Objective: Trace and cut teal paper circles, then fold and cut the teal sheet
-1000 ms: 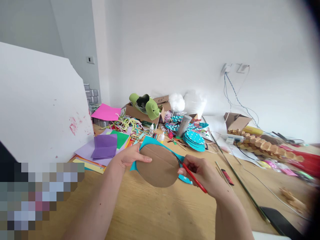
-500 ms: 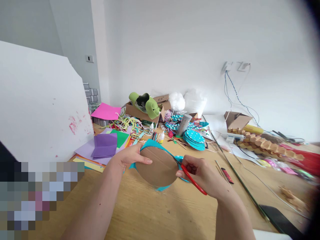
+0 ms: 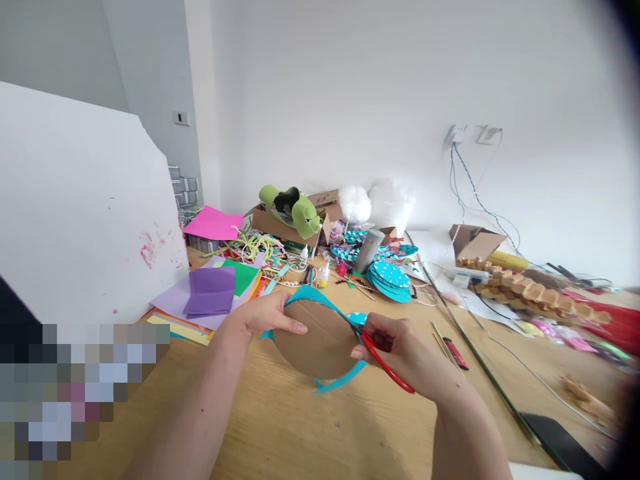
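My left hand (image 3: pixel 270 315) grips the left edge of a round cardboard disc (image 3: pixel 317 343), thumb on its brown face. Blue paper (image 3: pixel 311 293) shows behind the disc along its top edge, and a narrow curved blue strip (image 3: pixel 343 381) hangs by its lower right. My right hand (image 3: pixel 395 343) is closed on red-handled scissors (image 3: pixel 385 368), whose blades meet the disc's right edge at the blue paper. Part of the blades is hidden by the paper and fingers.
Behind the hands lie stacked blue discs (image 3: pixel 389 281), a grey bottle (image 3: pixel 369 251) and purple paper (image 3: pixel 210 291). On the right are a red lighter (image 3: pixel 455 353), a long thin stick (image 3: pixel 480 363) and a black phone-like object (image 3: pixel 560 440). A white board (image 3: pixel 90 220) stands left.
The disc has tilted slightly and shifted a little down and right. More of the blue strip now shows curving below its lower right edge. Both hands keep their holds.
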Available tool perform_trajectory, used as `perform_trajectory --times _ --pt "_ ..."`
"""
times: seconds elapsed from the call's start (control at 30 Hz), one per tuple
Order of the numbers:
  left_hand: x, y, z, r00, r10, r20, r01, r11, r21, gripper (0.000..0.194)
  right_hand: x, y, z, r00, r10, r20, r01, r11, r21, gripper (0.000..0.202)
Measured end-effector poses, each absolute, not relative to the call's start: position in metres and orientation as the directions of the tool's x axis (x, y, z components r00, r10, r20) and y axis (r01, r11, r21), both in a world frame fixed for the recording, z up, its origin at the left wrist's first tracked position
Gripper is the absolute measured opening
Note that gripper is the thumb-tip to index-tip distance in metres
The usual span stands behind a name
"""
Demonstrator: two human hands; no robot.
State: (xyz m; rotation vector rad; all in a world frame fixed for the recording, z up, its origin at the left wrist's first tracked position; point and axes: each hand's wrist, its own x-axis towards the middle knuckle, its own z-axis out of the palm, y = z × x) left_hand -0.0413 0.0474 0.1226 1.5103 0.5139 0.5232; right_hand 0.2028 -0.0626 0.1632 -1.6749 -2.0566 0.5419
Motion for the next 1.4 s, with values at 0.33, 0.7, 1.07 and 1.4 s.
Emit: perform_trajectory --times 0.33,0.7,1.07,1.4 --pt "-0.041 0.049 0.118 0.771 0.637 -0.007 -0.003 0.015 1.000 0.058 0.201 -0.058 0.161 -0.171 0.977 0.131 0.802 0.215 -0.558 0.046" --pt "-0.040 0.050 0.115 0.797 0.604 -0.023 0.046 -0.022 0.999 0.059 0.201 -0.056 0.156 -0.190 0.974 0.121 0.817 0.225 -0.531 0.040" --pt "-0.042 0.051 0.115 0.790 0.612 -0.037 0.073 -0.034 0.997 0.060 0.201 -0.054 0.155 -0.198 0.972 0.128 0.806 0.236 -0.543 0.041" --pt "-0.040 0.053 0.113 0.825 0.565 -0.013 0.134 -0.173 0.976 0.041 0.200 -0.054 0.151 -0.216 0.970 0.114 0.816 0.244 -0.524 0.040"
